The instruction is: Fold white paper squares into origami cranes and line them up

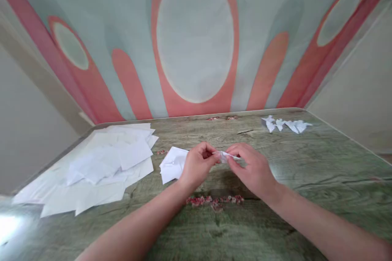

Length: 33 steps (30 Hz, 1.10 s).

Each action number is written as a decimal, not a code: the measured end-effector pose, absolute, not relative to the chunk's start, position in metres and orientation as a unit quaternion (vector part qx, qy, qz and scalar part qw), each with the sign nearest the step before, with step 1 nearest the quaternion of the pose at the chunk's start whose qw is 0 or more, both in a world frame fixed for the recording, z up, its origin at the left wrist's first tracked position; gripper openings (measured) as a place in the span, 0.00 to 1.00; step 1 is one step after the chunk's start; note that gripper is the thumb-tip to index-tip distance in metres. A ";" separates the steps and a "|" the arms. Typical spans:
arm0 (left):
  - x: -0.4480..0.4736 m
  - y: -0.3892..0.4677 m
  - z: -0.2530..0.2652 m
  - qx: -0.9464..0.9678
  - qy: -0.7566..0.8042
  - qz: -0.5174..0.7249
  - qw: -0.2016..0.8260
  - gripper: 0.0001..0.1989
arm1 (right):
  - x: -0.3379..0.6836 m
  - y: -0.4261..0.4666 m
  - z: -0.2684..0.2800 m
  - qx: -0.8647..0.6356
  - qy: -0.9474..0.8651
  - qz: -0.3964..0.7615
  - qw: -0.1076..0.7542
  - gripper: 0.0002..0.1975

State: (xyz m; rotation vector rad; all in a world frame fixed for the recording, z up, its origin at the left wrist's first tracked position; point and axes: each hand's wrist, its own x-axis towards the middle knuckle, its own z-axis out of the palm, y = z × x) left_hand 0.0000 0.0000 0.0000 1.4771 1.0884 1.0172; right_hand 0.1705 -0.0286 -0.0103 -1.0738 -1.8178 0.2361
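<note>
A small piece of folded white paper [224, 155] is pinched between my two hands above the middle of the table. My left hand [199, 162] grips its left end with thumb and fingers closed. On the right end, my right hand [251, 167] holds it in a pinch, and a thin edge sticks out along those fingers. The paper's exact shape is partly hidden by the fingertips. Just left of my left hand, and partly behind it, lies a small stack of white paper [173, 164].
A wide, loose pile of white sheets [101, 167] covers the table's left side. Several small folded white paper figures [286, 124] sit at the back right. The wood-patterned table [324, 171] has printed flowers and meets a red and grey patterned wall [196, 108] behind.
</note>
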 end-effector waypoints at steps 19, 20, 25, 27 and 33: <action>0.005 -0.008 -0.002 0.716 0.406 0.418 0.385 0.12 | 0.166 -0.024 -0.012 -0.599 -0.598 0.271 0.459 0.09; 0.004 -0.010 -0.001 0.760 0.403 0.403 0.313 0.10 | 0.166 -0.025 -0.012 -0.600 -0.600 0.261 0.460 0.09; -0.001 -0.015 -0.001 0.849 0.357 0.360 0.152 0.06 | 0.160 -0.031 -0.009 -0.597 -0.603 0.270 0.455 0.10; -0.001 -0.014 -0.001 0.829 0.382 0.371 0.169 0.05 | 0.159 -0.032 -0.009 -0.594 -0.589 0.297 0.461 0.10; 0.001 -0.002 -0.001 0.666 0.476 0.388 0.423 0.07 | 0.161 -0.028 -0.008 -0.550 -0.580 0.392 0.456 0.07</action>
